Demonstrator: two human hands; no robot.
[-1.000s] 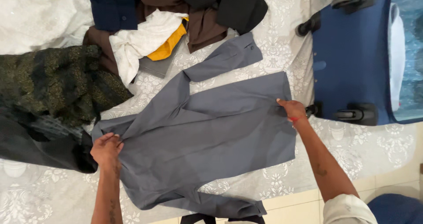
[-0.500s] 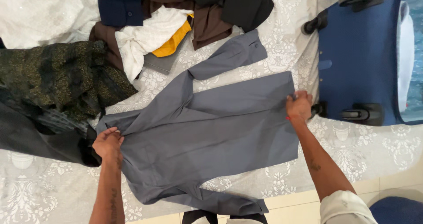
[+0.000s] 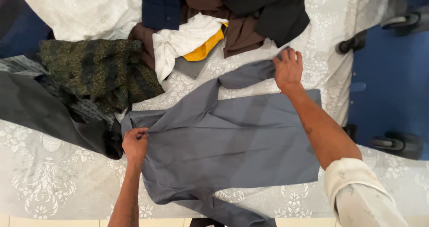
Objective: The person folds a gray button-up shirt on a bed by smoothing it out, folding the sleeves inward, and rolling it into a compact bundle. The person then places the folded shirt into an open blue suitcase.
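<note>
The grey shirt lay spread flat on the white patterned bedspread, its body in front of me and one sleeve angled away toward the heap of clothes. My left hand was closed in a pinch on the shirt's collar end, at its left edge, just beside a dark garment. My right hand rested on the far end of that sleeve, fingers spread and flat, not gripping as far as I could tell. The cloth looked thin, light and limp; I judged it would sag and crease if lifted from one point, and slide easily over the bedspread. Seams, cuff and collar seemed the firmest places to take hold. A blue suitcase stood right of the shirt.
</note>
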